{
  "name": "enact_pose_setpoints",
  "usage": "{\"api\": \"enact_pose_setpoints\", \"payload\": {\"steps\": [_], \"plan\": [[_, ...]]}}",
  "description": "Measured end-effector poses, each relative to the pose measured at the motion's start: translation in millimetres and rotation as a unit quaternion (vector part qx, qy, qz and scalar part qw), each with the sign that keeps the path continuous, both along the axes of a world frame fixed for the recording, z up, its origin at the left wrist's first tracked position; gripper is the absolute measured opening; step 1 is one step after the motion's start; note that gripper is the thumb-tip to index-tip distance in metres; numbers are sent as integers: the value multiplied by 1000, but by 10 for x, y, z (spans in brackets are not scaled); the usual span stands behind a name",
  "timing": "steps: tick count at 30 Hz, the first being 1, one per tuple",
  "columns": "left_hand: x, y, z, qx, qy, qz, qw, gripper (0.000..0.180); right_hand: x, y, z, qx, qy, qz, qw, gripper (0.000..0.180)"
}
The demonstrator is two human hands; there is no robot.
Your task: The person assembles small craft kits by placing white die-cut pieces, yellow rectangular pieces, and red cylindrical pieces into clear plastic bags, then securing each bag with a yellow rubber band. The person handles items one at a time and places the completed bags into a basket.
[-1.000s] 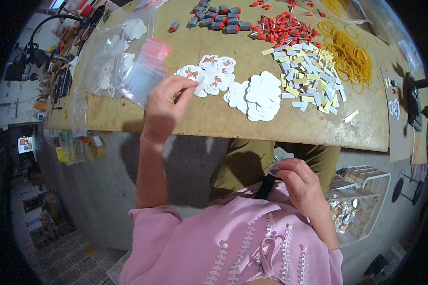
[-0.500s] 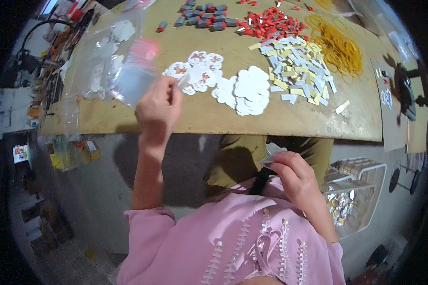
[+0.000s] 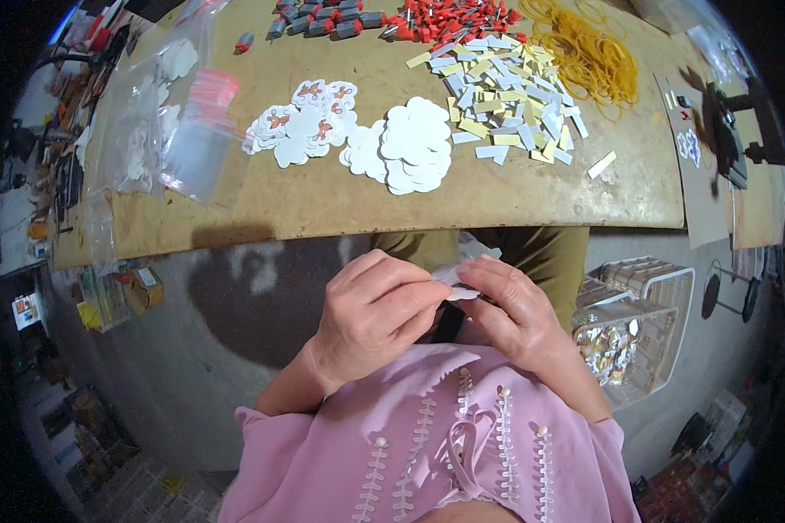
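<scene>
Both hands meet over my lap, just in front of the table edge. My left hand (image 3: 379,314) pinches the edge of a white scalloped card cutout (image 3: 464,295). Its other end reaches my right hand (image 3: 516,312), whose fingers are closed on a small clear plastic bag (image 3: 447,274). The fingers hide most of the bag, and whether the cutout is inside it cannot be made out. On the table beyond lie printed cutouts (image 3: 323,131) with brown figures, beside a stack of plain white cutouts (image 3: 416,144).
Clear bags with pink tops (image 3: 192,148) lie at the left. Farther back are grey-and-red motors (image 3: 323,19), small red parts (image 3: 445,19), yellow and grey strips (image 3: 515,100) and yellow rubber bands (image 3: 593,57). A white basket (image 3: 641,336) of shiny packets stands on the right.
My left hand has come back from the printed cutouts to my lap, bringing a white cutout to the bag in my right hand. The view has shifted slightly.
</scene>
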State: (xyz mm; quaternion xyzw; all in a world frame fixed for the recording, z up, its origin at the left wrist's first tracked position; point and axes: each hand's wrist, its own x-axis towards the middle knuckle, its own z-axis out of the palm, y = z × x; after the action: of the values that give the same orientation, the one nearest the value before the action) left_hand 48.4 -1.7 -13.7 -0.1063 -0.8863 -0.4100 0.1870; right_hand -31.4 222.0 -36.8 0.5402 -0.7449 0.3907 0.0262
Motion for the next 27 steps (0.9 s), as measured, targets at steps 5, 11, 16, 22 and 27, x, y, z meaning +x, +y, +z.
{"api": "enact_pose_setpoints", "payload": {"steps": [5,11,16,22,27], "plan": [[68,72,45,-89,-11,17,996,26,32,-3,-5,2,-22,2,1000,18],[61,192,22,-162,-17,23,986,27,41,-2,-55,-13,-45,-10,999,22],[33,157,-17,-43,-50,40,997,25,37,45,-96,-2,-50,-22,999,24],[-13,-226,77,29,-51,100,993,19,-28,45,-44,25,-11,-15,1000,27],[-473,-1003,191,-96,-24,183,978,15,11,45,-102,51,11,-56,997,34]]}}
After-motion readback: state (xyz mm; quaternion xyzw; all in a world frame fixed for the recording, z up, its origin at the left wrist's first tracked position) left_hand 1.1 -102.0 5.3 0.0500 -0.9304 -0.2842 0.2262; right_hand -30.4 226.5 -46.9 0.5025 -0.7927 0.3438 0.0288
